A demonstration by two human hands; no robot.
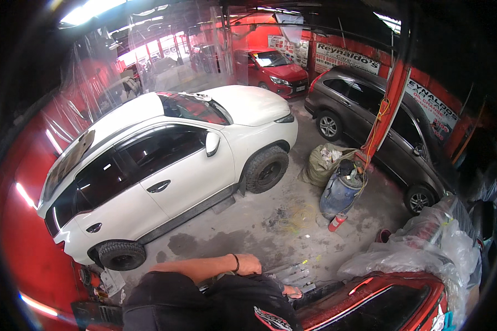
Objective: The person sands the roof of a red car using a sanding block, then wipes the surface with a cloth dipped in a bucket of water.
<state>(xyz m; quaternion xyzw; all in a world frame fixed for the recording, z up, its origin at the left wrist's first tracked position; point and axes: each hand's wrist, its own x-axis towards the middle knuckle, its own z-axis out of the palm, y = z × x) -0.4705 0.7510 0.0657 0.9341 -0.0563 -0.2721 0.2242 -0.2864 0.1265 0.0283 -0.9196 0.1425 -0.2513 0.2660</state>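
Note:
My left forearm reaches in from the lower left out of a black sleeve, a dark band round the wrist. Just above the front of my black shirt (232,303), my left hand (249,265) is closed, its fingers curled down. What it grips, if anything, is hidden. My right hand (292,291) shows only in part past the shirt, low and close to some long grey pieces (292,273). I cannot make out how its fingers lie. Right beside it is the red car (370,300), with a dark window and a lit reflection along its edge.
A white SUV (188,176) stands across the left. Beyond the concrete floor are a blue drum (339,194), a stuffed sack (319,165), a red fire extinguisher (337,222) and a red post (389,118). A dark grey SUV (370,116) and crumpled plastic sheeting (425,243) are at right.

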